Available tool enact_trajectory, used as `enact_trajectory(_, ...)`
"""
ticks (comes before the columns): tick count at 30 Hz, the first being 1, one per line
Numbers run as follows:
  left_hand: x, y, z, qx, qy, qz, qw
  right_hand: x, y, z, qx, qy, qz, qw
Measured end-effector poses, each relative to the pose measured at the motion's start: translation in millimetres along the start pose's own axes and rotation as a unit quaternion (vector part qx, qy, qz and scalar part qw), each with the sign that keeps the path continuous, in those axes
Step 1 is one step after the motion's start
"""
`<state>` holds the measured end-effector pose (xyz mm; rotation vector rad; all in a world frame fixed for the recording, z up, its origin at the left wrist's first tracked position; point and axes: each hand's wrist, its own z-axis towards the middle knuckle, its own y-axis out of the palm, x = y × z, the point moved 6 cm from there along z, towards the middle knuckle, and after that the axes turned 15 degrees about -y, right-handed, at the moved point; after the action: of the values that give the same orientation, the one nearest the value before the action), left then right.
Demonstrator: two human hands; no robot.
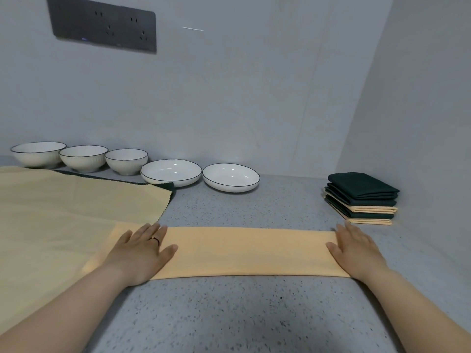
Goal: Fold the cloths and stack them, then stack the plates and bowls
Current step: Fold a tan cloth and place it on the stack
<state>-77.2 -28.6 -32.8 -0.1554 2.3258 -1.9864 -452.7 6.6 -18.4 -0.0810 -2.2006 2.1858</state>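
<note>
A long folded strip of yellow cloth [244, 252] lies across the counter in front of me. My left hand [142, 250] presses flat on its left end, and my right hand [354, 248] presses flat on its right end, fingers straight. A spread yellow cloth [63, 207] lies at the left over a dark green cloth [167, 185] whose edge peeks out. A stack of folded green and yellow cloths [363, 198] sits at the right. Three white bowls [84, 157] and two white plates [171, 171] line the back wall.
The speckled grey counter [254, 314] ends at the back wall and at a side wall on the right, close to the folded stack. A dark socket panel [102, 24] is on the back wall.
</note>
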Motion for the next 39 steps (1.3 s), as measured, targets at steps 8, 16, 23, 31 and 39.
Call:
enact_trajectory(8,0,1,4,0.000,0.002,-0.007,1.000,-161,-22,0,-0.016,-0.288,0.048,0.956)
enact_trajectory(16,-3,3,7,0.004,0.003,-0.023,1.000,-234,18,23,-0.084,-0.345,0.085,0.931)
enact_trajectory(23,-10,-20,24,0.048,-0.027,-0.021,0.998,-233,22,24,-0.076,-0.358,0.085,0.927)
enact_trajectory(31,-31,-37,41,-0.056,-0.058,-0.087,0.993,-231,23,21,-0.090,-0.381,0.121,0.912)
enact_trajectory(39,-42,-31,30,-0.121,-0.056,-0.061,0.989,-235,21,5,-0.104,-0.390,0.140,0.904)
